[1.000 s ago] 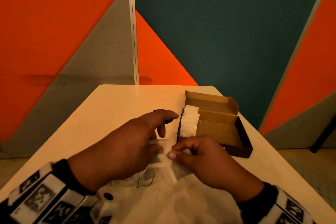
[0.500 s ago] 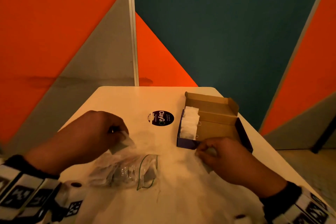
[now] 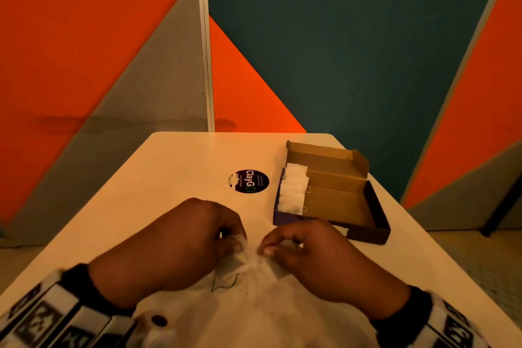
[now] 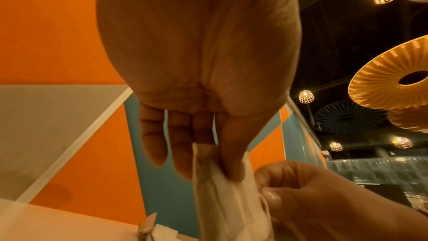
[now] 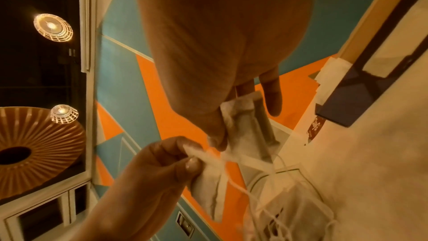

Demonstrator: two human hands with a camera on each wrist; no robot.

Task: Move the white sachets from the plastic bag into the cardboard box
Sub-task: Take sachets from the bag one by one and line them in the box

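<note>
My left hand point(image 3: 236, 241) and right hand point(image 3: 267, 248) meet at the middle of the table, each pinching a white sachet. The left wrist view shows the left thumb and fingers gripping one sachet point(image 4: 222, 199), with the right hand point(image 4: 268, 197) pinching at its edge. From the right wrist, the right thumb pins another sachet point(image 5: 245, 127), and thin strings trail between the two. The clear plastic bag point(image 3: 226, 282) lies under the hands with more sachets point(image 5: 289, 206) inside. The open cardboard box point(image 3: 339, 200) stands to the right, with several sachets point(image 3: 293, 189) along its left side.
A round black sticker point(image 3: 248, 181) lies flat on the table beyond the hands. The table's right edge point(image 3: 418, 234) runs just past the box. Orange, grey and teal wall panels stand behind the far edge.
Half a second ago the hands were apart, the left over the bag and the right at the box's front. Both have come back together at the centre.
</note>
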